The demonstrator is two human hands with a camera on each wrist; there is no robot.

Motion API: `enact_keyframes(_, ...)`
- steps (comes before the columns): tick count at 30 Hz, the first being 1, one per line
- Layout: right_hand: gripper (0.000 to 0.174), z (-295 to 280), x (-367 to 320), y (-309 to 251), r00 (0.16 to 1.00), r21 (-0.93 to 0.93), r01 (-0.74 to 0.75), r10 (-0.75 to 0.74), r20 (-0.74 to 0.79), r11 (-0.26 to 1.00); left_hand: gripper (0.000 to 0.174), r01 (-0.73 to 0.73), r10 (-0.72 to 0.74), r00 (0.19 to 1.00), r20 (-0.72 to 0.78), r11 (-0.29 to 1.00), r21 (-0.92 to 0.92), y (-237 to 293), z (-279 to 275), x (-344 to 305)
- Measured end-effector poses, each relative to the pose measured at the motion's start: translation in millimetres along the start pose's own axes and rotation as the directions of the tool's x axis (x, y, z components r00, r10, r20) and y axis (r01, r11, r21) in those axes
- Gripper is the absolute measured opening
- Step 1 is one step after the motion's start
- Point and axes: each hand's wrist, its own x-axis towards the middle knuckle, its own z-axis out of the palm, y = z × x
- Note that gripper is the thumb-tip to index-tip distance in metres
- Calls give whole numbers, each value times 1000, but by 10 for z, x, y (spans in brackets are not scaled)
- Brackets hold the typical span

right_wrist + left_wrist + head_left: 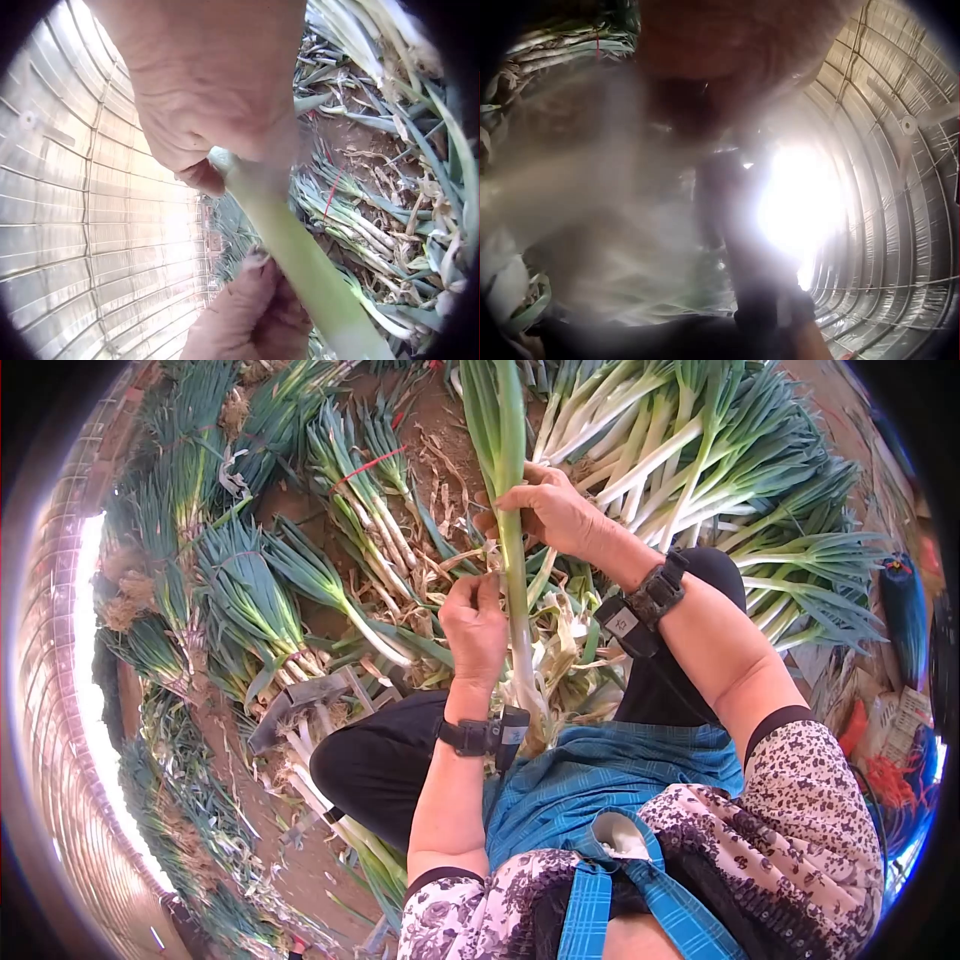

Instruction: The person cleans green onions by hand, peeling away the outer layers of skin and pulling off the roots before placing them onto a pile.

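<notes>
Your right hand point(562, 512) has its fingers curled round the upper stalk of a long green onion point(514, 555), which stands nearly upright in front of you. Squeeze too hard there and the stalk could bruise or crease below the leaves; hold too slackly and a sideways tug could twist it or let it slide down.

Your left hand point(474, 635) is just beside the stalk, lower down, thumb and fingers drawn together; you can't tell from these views whether they pinch a strip of its skin. If they do, pulling too deep might split the stalk or tear good layers away.

The root end comes down by your blue apron point(620, 755), where a slip of the grip could catch it in the cloth. Dry husks point(565, 635) lie beyond, and may cling to the stalk if it drops. Farther right, the onion pile point(685, 470) fans close behind your right forearm, so a wide swing of that elbow could disturb it.
</notes>
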Motion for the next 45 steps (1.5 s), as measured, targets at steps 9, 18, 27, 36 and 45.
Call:
enact_keyframes(9, 34, -32, 33, -18, 995, 159, -20, 35, -93, 987, 17, 405, -253, 898, 360, 158, -900, -211, -131, 102)
enact_keyframes(18, 25, 15, 34, -89, 946, 88, -5, 33, -321, 996, 27, 13, -22, 868, 497, 1000, 23, -213, -69, -460)
enact_keyframes(27, 24, -308, 147, -216, 981, 341, 5, 62, -184, 940, 50, 570, -236, 720, 652, 738, -362, -149, -31, -802)
enact_keyframes(36, 24, -737, 80, -633, 918, 393, 177, -8, -396, 902, 35, 572, -340, 709, 618, 790, -222, -363, -558, -1308)
enact_keyframes(45, 17, -468, -159, -541, 737, 168, 255, -79, -671, 952, 39, -296, 210, 909, 359, 933, 205, -225, -609, -1124)
